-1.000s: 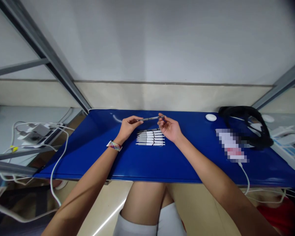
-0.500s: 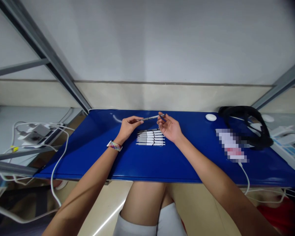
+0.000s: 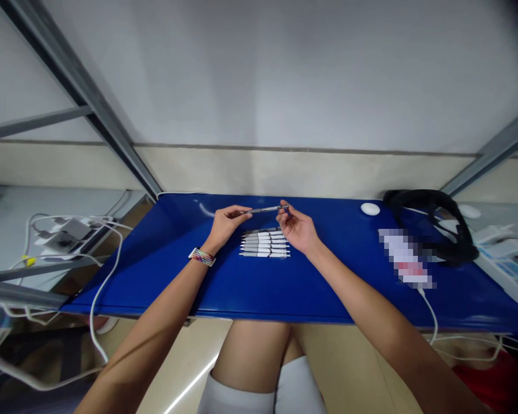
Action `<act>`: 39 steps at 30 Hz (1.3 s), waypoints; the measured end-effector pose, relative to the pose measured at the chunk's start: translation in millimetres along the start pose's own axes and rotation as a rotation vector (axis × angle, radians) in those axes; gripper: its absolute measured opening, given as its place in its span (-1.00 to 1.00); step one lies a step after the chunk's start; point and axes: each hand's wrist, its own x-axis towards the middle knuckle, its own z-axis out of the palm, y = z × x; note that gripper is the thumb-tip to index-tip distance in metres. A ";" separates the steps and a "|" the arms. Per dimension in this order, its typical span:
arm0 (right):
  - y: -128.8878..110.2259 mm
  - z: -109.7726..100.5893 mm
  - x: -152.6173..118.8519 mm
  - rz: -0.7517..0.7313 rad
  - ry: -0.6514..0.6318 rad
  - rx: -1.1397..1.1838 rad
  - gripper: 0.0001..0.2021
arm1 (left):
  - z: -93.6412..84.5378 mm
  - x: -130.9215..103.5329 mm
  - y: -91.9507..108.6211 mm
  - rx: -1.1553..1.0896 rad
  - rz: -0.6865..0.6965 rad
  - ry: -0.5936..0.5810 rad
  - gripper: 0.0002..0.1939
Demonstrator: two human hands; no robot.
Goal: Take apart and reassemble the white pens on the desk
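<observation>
A slim pen (image 3: 267, 209) is held nearly level above the blue table (image 3: 259, 293). Its left end is pinched between the thumb and fingers of my left hand (image 3: 228, 225), which has a colourful band at the wrist. The fingertips of my right hand (image 3: 299, 227) grip the pen's other end, palm turned partly up. Just below the held pen, several white and grey pens (image 3: 265, 246) lie side by side on the table, their tips pointing left. My right hand partly covers the farther ones.
On the right are a white oval object (image 3: 370, 209), a black headset-like strap (image 3: 431, 224) and a blurred-out device (image 3: 406, 257) with a white cable. Power strips (image 3: 64, 238) and cables lie at the left. Metal posts (image 3: 112, 132) flank the table, with a wall behind.
The right end of the held pen has dipped slightly, so the pen is more level. My right hand has shifted a little with it. The row of pens lies as before.
</observation>
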 end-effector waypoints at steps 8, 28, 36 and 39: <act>-0.5 -3.3 1.0 -0.014 -0.025 -0.027 -0.81 | -0.1 0.5 -1.4 0.007 0.018 -0.005 -0.69; -2.4 1.7 -2.1 0.019 -0.046 0.037 -0.67 | -0.1 -0.2 -0.1 0.023 0.000 0.001 -0.70; -0.6 2.0 -0.9 -0.008 0.007 0.001 -0.65 | 0.5 -0.9 0.9 0.014 -0.017 -0.005 -0.68; -1.6 2.4 -2.6 -0.007 -0.016 -0.008 -0.68 | 0.4 -0.2 -0.2 0.010 -0.008 -0.011 -0.68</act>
